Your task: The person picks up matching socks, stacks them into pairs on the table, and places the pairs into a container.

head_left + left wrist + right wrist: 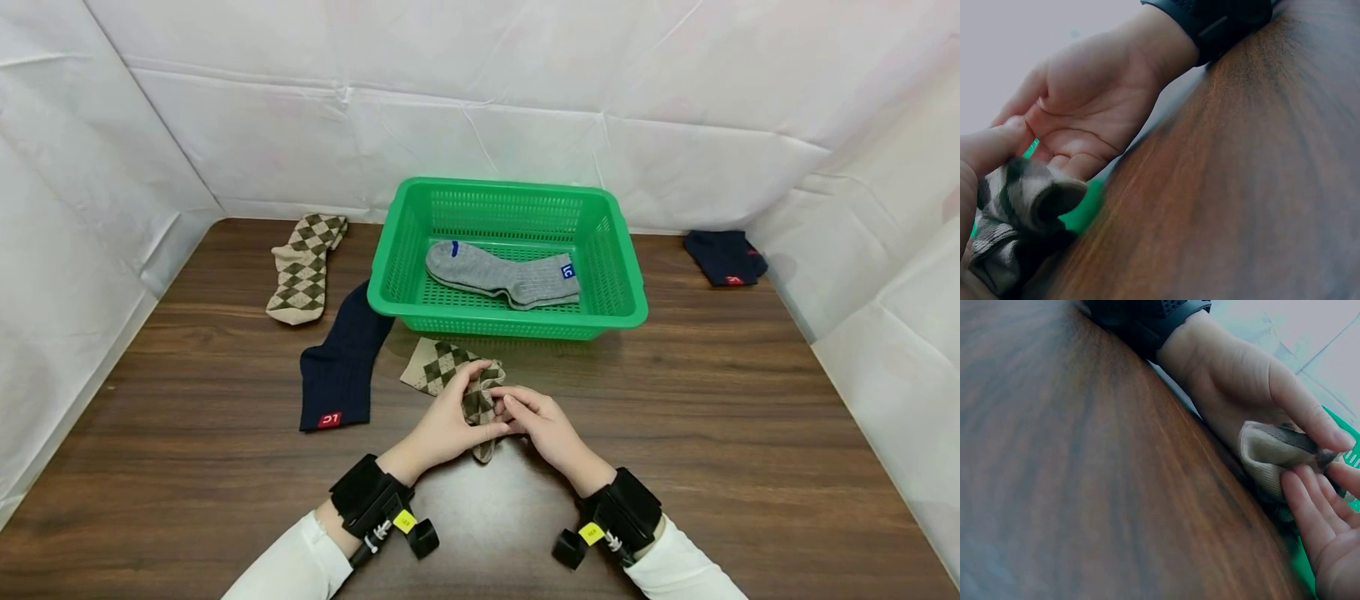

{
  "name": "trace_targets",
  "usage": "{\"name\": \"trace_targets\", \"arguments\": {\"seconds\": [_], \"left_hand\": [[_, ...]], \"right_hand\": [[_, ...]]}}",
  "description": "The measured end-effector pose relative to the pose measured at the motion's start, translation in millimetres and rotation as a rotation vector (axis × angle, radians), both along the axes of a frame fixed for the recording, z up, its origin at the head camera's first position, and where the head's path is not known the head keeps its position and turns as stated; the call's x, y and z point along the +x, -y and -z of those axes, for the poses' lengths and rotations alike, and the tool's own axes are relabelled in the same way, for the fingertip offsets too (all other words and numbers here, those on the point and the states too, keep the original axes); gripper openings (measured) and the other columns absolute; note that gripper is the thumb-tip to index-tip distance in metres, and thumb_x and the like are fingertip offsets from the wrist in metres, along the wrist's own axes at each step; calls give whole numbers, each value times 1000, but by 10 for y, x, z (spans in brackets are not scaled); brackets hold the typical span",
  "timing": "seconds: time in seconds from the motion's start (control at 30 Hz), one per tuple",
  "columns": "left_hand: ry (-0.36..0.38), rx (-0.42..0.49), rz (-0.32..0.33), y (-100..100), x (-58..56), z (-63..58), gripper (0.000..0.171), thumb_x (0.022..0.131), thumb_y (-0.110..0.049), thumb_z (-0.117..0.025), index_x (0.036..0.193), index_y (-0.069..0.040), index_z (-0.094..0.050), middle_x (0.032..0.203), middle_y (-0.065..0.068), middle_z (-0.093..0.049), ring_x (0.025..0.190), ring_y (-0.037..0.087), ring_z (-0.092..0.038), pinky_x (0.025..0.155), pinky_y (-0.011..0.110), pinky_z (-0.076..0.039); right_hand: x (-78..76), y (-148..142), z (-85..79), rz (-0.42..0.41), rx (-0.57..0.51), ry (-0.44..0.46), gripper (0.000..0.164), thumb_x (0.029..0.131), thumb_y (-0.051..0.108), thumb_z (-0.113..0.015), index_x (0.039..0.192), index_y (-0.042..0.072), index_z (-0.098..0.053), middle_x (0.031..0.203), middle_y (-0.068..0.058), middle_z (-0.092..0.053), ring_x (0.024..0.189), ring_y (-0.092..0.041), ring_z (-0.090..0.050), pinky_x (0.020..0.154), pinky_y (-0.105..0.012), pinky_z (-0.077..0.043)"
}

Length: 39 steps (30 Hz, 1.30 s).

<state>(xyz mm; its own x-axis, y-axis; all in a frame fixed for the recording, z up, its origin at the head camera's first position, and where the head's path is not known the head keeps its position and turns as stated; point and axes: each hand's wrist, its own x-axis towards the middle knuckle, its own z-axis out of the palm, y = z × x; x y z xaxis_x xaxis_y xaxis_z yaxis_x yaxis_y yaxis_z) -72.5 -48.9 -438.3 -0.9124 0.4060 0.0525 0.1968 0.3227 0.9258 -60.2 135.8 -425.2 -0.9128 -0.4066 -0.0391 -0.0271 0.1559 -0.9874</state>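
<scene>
A beige and olive argyle sock (438,367) is bunched between both hands in front of the basket, its flat end spread out to the left. My left hand (444,427) grips the bunched part, thumb on the near side and fingers over the far side. From the right, my right hand (553,432) pinches the sock's edge, its fingertips close to the left thumb. In the left wrist view, a rolled fold of the argyle sock (1035,194) shows under the thumb. The right wrist view shows a beige ribbed part of it beside the right fingers (1313,509).
A green plastic basket (510,323) stands behind the hands, with a pair of grey socks (502,275) inside. Left of it lie a navy sock (341,367), partly under the basket's rim, and another argyle sock (302,271). Folded navy socks (722,257) lie at the far right.
</scene>
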Motion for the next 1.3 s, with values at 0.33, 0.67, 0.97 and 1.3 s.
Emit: {"name": "trace_targets", "arguments": {"seconds": [0.33, 0.67, 0.97, 1.3], "left_hand": [[28, 227, -58, 8, -13, 6, 59, 81, 6, -60, 136, -8, -44, 129, 16, -56, 120, 22, -50, 94, 35, -43], [315, 673, 403, 100, 18, -21, 49, 77, 6, -49, 123, -11, -51, 112, -8, -61, 95, 4, -59, 78, 18, -49], [513, 992, 150, 163, -90, -59, 37, 93, -1, -29, 119, -20, -48, 107, -6, -58, 84, 4, -62, 67, 18, -51], [506, 861, 67, 257, -184, -54, 49, 97, -6, -41, 142, -4, -22, 56, -12, -52, 43, 0, -51, 51, 14, -43]], "right_hand": [[-17, 16, 11, 171, -2, -67, 25, 100, 9, -44, 110, -9, -58, 102, -24, -59, 88, -11, -59, 80, -26, -50], [-46, -76, 69, 27, 201, -357, 53, 76, -14, -56, 124, 8, -59, 140, -15, -37, 126, -32, -38, 100, -48, -37], [-126, -272, 50, 81, 230, -239, 9, 89, 12, -66, 97, 7, -66, 89, -5, -65, 88, -13, -61, 84, -33, -47], [-242, -502, -13, 160, 226, -80, 19, 92, 14, -62, 104, -1, -61, 54, 6, -36, 46, -6, -32, 50, -23, -33]]}}
